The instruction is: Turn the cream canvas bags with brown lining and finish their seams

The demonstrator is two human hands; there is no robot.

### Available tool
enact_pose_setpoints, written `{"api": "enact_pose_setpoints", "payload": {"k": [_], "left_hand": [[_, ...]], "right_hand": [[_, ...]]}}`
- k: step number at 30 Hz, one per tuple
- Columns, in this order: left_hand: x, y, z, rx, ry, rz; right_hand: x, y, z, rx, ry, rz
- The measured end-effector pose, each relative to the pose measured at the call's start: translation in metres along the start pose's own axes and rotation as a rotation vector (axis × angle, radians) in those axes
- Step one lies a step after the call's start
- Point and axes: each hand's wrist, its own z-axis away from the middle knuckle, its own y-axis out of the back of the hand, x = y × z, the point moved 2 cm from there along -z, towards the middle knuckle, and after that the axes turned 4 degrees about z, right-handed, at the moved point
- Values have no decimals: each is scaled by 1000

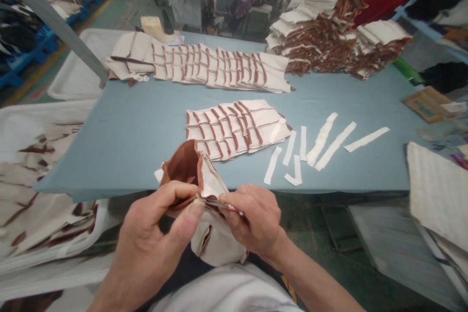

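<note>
Just past the near edge of the table, my left hand (153, 234) pinches the seam of a sewn cream-and-brown fabric piece (217, 243) between thumb and fingers. Its brown inside faces up and gapes toward the table. My right hand (254, 217) is closed on a slim metal tool (216, 203) with a pinkish end, lying against the seam by my left thumb. The tool's exact kind is hard to make out. Beyond my hands, a fanned row of similar pieces (223, 129) lies flat, with loose white strips (321, 141) to its right.
A longer row of overlapping pieces (215, 68) stretches across the back of the blue table (135, 141). Behind it on the right rises a big heap of cream-and-brown pieces (321, 29). At left stands a white bin (98, 234) holding more fabric. A cardboard piece (426, 103) lies at right.
</note>
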Motion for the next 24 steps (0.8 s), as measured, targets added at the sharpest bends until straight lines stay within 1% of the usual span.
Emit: {"api": "enact_pose_setpoints", "payload": {"k": [3, 5, 6, 7, 8, 11, 12, 13, 15, 18, 19, 21, 24], "left_hand": [[5, 1, -5, -9, -21, -8], [8, 0, -8, -19, -34, -12], [10, 0, -10, -15, -46, -11], [11, 0, -12, -8, -62, -10], [13, 0, -13, -1, -74, -10], [21, -1, -19, -8, -107, -19], [24, -2, -21, -20, -113, -25], [26, -3, -22, -26, -121, -35], [31, -5, -24, -23, -148, -59], [33, -7, -23, -18, -193, -103], [33, -8, -22, -18, -212, -117], [32, -9, -19, -11, -257, -139], [28, -10, -15, -2, -319, -188]], "right_hand": [[4, 2, -1, -16, 50, 14], [8, 5, 2, -48, 57, -28], [10, 8, 3, -75, 39, -68], [12, 10, 5, -110, -15, -122], [14, 14, 7, -146, -112, -193], [16, 24, 4, -248, -547, -466], [15, 28, 0, -274, -666, -554], [12, 31, -6, -307, -748, -630], [6, 35, -21, -406, -843, -715], [-1, 37, -41, -559, -891, -703], [-2, 37, -46, -580, -883, -676], [-2, 38, -52, -584, -853, -627], [0, 40, -60, -635, -839, -614]]}}
